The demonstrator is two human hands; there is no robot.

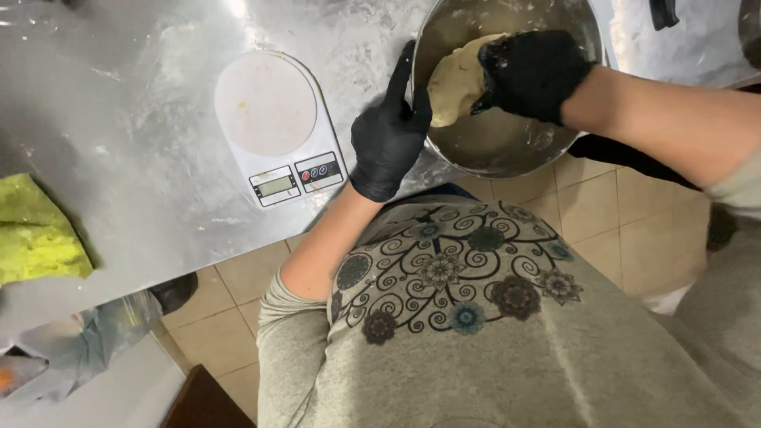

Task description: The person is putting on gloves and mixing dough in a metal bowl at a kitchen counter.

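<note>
Steel covers the tabletop (119, 135), dusted pale with flour, seen from above by a person in a grey patterned top. Both hands wear black gloves. The left hand (388, 139) wraps around the near rim of a round metal bowl (515, 147) at the near edge of the tabletop, its grip closed on the rim with the thumb up along the side. The right hand (533, 73) reaches into the bowl and clasps a pale lump of dough (453, 79), fingers curled over its top. The dough looks already brought together into one soft mass; it sits inside the bowl, partly lifted against the wall, and smears remain on the metal, so working it seems unfinished. Left of the bowl lies a white kitchen scale (273, 127) with a round plate, nothing on it, a small grey display and coloured buttons. At the far left edge rests a crumpled yellow-green cloth (36, 234).
</note>
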